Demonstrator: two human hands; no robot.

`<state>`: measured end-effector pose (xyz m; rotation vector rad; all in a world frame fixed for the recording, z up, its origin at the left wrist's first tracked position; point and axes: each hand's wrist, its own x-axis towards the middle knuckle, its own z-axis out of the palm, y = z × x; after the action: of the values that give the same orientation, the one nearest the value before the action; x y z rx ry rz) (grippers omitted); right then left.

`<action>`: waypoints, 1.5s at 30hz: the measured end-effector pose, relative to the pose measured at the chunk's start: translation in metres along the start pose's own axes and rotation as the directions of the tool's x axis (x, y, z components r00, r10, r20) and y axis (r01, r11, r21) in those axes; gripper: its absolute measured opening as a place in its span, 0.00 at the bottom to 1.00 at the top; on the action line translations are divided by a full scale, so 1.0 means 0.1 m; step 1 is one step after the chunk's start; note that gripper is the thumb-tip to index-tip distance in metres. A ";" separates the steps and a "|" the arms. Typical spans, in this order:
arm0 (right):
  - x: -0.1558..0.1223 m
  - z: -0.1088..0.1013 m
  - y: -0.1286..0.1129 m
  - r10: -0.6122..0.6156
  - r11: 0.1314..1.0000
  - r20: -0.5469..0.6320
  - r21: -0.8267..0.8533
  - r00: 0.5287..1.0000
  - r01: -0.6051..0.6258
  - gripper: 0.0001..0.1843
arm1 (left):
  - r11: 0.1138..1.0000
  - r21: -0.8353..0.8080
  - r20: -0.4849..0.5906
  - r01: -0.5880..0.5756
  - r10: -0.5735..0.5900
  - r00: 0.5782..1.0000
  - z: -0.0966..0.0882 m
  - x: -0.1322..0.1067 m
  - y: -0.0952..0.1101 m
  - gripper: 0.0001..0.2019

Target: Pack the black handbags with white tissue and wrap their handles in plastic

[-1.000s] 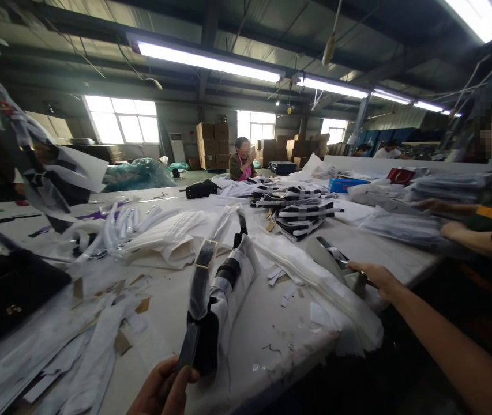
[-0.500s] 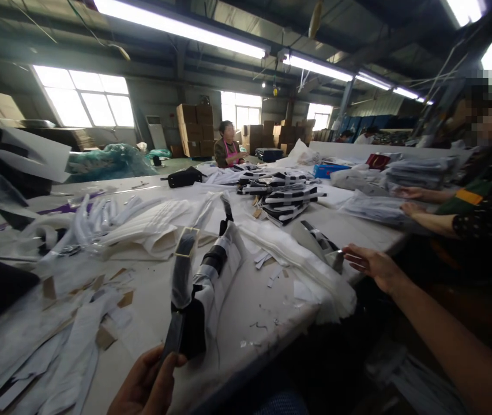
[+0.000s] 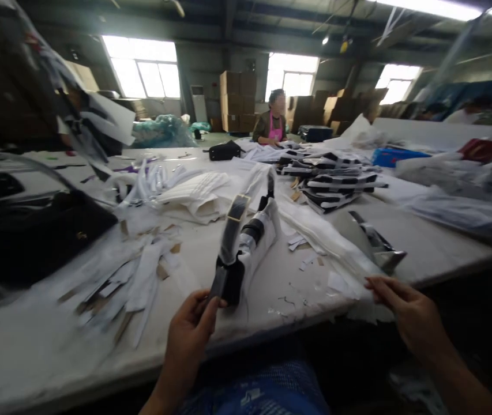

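Note:
My left hand (image 3: pixel 194 328) is closed round the lower end of a black bag strap (image 3: pixel 218 283) with a gold buckle higher up, partly wrapped in clear film. The strap belongs to a black and white bag (image 3: pixel 254 236) standing on the table at its side. On the right, my right hand (image 3: pixel 414 314) pinches the near end of a long stack of thin white wrapping sheets (image 3: pixel 323 236) at the table edge. Just beyond those fingers lies a grey flap with a dark striped piece (image 3: pixel 373 242).
Paper and card scraps (image 3: pixel 137 288) cover the left of the white table (image 3: pixel 289 323). A black handbag (image 3: pixel 33 236) stands at far left. Striped black and white bags (image 3: pixel 332 181) are piled ahead, near a blue box (image 3: pixel 399 157). A person in a pink apron (image 3: pixel 275 134) is across the table.
My right hand has come down from beside the grey flap and now pinches the white sheets. My left hand keeps its hold on the strap. The view has turned right and down.

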<state>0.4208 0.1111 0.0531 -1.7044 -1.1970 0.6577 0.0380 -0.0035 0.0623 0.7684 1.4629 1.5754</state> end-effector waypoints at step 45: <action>-1.46 1.87 -1.31 -0.289 0.948 0.660 0.296 0.693 0.114 0.14 | 0.911 -0.183 0.419 0.369 -0.267 0.868 -0.18 -0.02 0.12 0.19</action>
<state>0.1555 0.0613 0.0782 -1.0999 -1.7174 1.3221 0.0214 -0.0136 0.0721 0.6010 1.0101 1.2400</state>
